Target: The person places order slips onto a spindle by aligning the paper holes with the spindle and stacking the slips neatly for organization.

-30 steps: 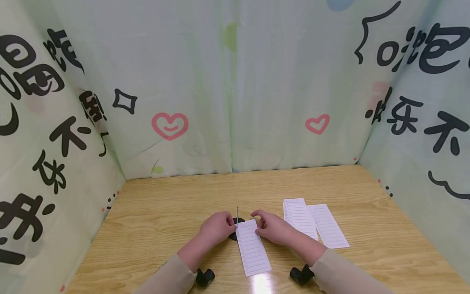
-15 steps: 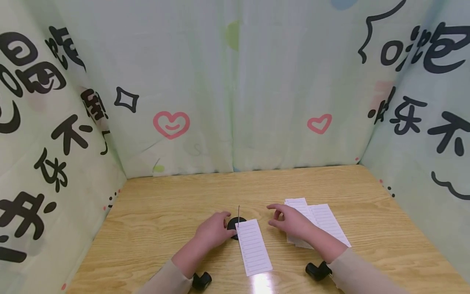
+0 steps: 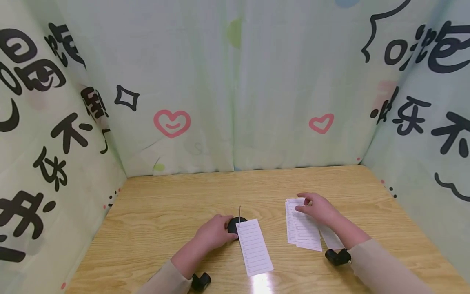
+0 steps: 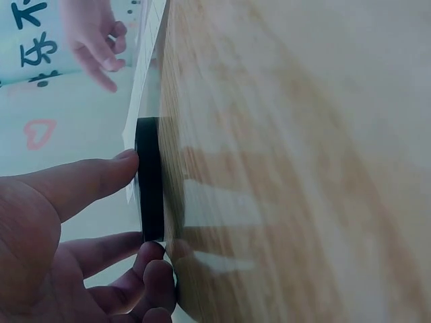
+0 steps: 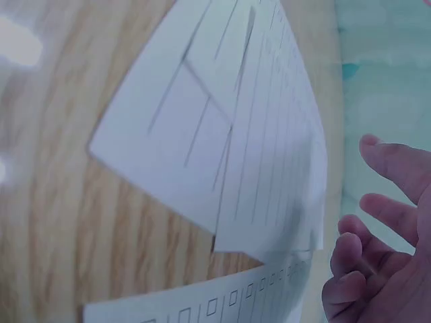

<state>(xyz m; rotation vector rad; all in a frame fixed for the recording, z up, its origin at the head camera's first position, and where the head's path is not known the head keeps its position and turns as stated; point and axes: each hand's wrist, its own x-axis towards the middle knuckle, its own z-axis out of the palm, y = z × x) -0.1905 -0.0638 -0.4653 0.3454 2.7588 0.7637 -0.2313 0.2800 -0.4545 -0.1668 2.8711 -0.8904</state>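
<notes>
A black paper spike (image 3: 232, 227) with a round base and thin upright needle stands on the table. My left hand (image 3: 214, 232) holds its base from the left; in the left wrist view the thumb and fingers grip the rim of the black disc (image 4: 149, 178). One lined checklist sheet (image 3: 256, 250) has its top left corner at the needle, over the base. More loose checklist sheets (image 3: 307, 234) lie overlapping to the right. Over their upper end hovers my right hand (image 3: 317, 209), fingers spread and holding nothing in the right wrist view, which also shows overlapping sheets (image 5: 269, 161).
The wooden table (image 3: 176, 196) extends around the sheets. Printed curtains (image 3: 271, 81) close off its back, left and right sides. A black wrist camera (image 3: 338, 257) sits under the right sleeve, and another camera (image 3: 201, 281) under the left.
My right hand has left the sheet at the spike and moved right and up, over the loose sheets. My left hand has eased slightly left, from the needle and sheet corner to the base.
</notes>
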